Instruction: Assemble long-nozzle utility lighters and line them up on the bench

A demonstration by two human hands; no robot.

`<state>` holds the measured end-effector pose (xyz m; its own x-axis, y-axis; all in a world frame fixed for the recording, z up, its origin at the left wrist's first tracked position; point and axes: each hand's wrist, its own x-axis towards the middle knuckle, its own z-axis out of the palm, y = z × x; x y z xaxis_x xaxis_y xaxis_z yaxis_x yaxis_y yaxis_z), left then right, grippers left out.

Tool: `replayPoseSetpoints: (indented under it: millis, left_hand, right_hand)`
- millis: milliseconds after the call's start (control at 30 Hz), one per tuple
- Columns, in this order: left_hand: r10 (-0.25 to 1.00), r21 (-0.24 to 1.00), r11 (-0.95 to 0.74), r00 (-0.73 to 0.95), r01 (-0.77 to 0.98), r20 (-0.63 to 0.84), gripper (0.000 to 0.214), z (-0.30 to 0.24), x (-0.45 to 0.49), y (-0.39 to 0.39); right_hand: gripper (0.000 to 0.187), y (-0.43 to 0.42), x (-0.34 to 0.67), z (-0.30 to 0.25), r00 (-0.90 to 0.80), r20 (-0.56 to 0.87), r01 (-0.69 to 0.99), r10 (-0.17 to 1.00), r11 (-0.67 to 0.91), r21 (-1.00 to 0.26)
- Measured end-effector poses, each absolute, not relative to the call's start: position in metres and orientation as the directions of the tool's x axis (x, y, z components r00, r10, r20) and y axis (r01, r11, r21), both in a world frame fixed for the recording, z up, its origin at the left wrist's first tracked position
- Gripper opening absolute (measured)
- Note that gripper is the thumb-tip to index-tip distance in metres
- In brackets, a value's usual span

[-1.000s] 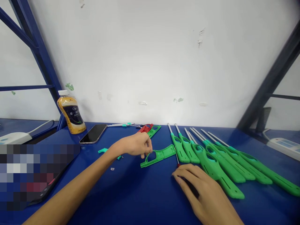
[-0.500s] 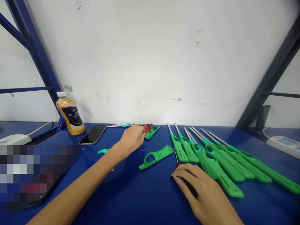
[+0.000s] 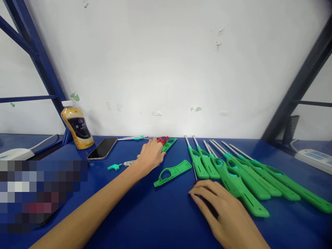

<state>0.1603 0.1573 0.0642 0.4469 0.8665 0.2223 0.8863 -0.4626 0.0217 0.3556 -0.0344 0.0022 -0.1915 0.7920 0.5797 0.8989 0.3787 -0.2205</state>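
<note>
My left hand [image 3: 150, 155] reaches to the back of the blue table, beside a red plastic part [image 3: 163, 140] and a green lighter half-shell [image 3: 169, 144]. Its fingertips are hidden behind the back of the hand, so any hold is unclear. My right hand [image 3: 220, 204] rests low on the table, fingers curled over the handle of a screwdriver [image 3: 194, 173]; the thin metal shaft and a bit of red stick out in front. Between the hands lies another open green half-shell [image 3: 173, 173], inner side up. A teal trigger piece [image 3: 114, 167] and a small clear part [image 3: 129, 163] lie near my left forearm.
Several green long-nosed lighters [image 3: 241, 173] are lined up on the right. Thin metal rods [image 3: 133, 138] lie along the wall. At left stand a drink bottle [image 3: 77, 126] and, lying flat, a phone [image 3: 103, 148]. A blurred patch [image 3: 38, 193] covers the lower left.
My left hand has shifted slightly right and nearer, by the red part and green half-shell. The clear part by its wrist now shows. My right hand keeps its place.
</note>
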Motion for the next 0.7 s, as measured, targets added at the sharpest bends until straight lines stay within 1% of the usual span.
replayPoseSetpoints:
  millis: [100,200,333,433,533,600,633,667,700]
  left_hand:
    - [0.877,0.011,-0.437,0.423,0.900,0.227,0.040,0.065,0.160,0.156]
    - [0.876,0.004,-0.419,0.404,0.908,0.263,0.039,0.072,0.158,0.154]
    - [0.858,-0.002,-0.397,0.372,0.918,0.355,0.036,0.092,0.148,0.146]
    - [0.826,0.009,-0.393,0.348,0.920,0.443,0.031,0.110,0.137,0.126]
    - [0.754,0.025,-0.429,0.343,0.903,0.561,0.027,0.113,0.124,0.085]
    - [0.687,0.022,-0.489,0.369,0.872,0.626,0.025,0.101,0.117,0.048]
    - [0.626,0.011,-0.541,0.393,0.841,0.674,0.024,0.091,0.113,0.029]
    - [0.492,-0.028,-0.623,0.420,0.782,0.762,0.026,0.080,0.111,0.011]
    - [0.418,-0.067,-0.642,0.422,0.764,0.804,0.026,0.069,0.110,-0.006]
  right_hand:
    - [0.027,-0.034,0.356,0.002,-0.190,0.574,0.899,0.797,0.376,-0.225]
    - [0.027,-0.034,0.355,0.003,-0.186,0.569,0.898,0.801,0.374,-0.233]
    - [0.027,-0.035,0.354,0.002,-0.176,0.558,0.893,0.811,0.369,-0.256]
    - [0.030,-0.036,0.355,0.001,-0.138,0.537,0.875,0.832,0.356,-0.327]
    - [0.030,-0.041,0.356,0.004,-0.077,0.518,0.825,0.852,0.346,-0.447]
    - [0.039,-0.047,0.354,0.009,-0.027,0.488,0.739,0.872,0.347,-0.578]
    - [0.048,-0.051,0.352,0.012,-0.013,0.456,0.668,0.890,0.347,-0.658]
    - [0.059,-0.055,0.349,0.016,-0.002,0.405,0.583,0.914,0.330,-0.742]
    - [0.070,-0.059,0.346,0.019,0.007,0.345,0.491,0.939,0.297,-0.819]
